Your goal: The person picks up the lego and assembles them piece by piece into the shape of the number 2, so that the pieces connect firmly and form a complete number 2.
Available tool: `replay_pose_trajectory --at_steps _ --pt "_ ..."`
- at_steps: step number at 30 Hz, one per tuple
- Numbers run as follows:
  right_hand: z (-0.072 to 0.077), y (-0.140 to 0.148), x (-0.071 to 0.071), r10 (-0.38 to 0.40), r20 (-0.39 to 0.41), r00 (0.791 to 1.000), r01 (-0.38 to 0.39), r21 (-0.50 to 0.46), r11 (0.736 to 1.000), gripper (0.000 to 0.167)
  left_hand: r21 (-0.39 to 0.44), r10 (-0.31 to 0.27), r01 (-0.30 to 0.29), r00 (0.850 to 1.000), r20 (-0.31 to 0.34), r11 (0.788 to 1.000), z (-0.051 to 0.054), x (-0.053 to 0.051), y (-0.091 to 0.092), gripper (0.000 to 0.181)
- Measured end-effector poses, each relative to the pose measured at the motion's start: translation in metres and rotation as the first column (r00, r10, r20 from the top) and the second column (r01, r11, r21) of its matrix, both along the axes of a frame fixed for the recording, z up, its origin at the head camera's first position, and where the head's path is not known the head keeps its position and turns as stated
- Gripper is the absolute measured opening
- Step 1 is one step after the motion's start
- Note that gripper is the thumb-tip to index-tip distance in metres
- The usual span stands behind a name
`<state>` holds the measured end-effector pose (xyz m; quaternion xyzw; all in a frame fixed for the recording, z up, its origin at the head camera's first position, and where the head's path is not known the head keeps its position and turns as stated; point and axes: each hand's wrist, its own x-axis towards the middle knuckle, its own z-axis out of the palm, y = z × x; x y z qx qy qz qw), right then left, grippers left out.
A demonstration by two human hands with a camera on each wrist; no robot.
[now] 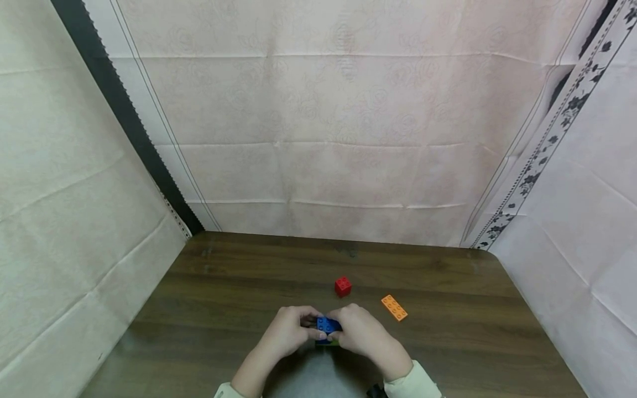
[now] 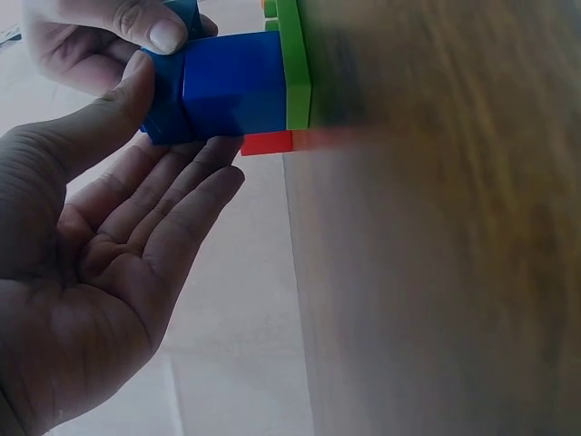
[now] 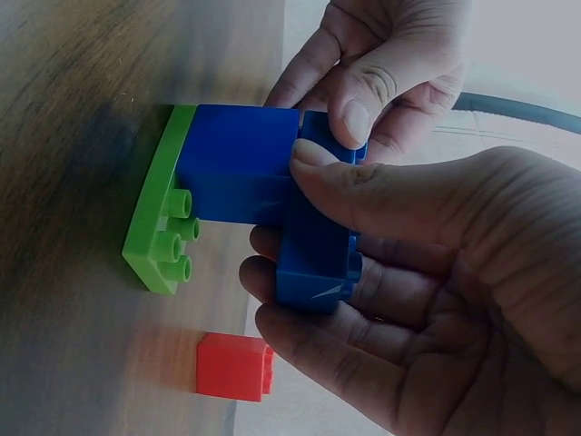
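Note:
My left hand (image 1: 293,331) and my right hand (image 1: 360,331) meet around a small stack of toy building bricks. Between thumb and fingers, both hold the upper blue brick (image 3: 313,241). Under it is another blue brick (image 2: 234,84), standing on a green plate (image 3: 150,213) that rests on the table. The right wrist view shows the upper brick reaching out past the lower one, over bare green studs. My right thumb lies along its side, fingers beneath. The left thumb pinches its other end.
A red brick (image 1: 343,287) stands on the wooden table (image 1: 224,298) just beyond the hands. To the right lies an orange plate (image 1: 395,307) with studs up. Pale cloth (image 1: 323,138) hangs behind the table and along both sides.

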<state>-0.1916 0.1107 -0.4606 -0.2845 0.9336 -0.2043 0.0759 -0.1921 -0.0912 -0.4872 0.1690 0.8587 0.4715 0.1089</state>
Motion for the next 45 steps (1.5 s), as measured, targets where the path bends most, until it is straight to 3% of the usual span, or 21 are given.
replay_pose_trajectory --at_steps 12,45 --pt "-0.0004 -0.0011 0.0000 -0.001 -0.011 1.000 0.002 0.010 1.000 0.028 0.022 0.008 -0.008 0.999 0.040 1.000 -0.0028 -0.0023 -0.0003 0.022" --pt "-0.0004 -0.0006 -0.0001 0.000 -0.019 1.000 0.000 0.000 1.000 0.025 0.017 0.025 -0.025 0.999 0.034 1.000 -0.0060 -0.0046 0.0009 0.022"
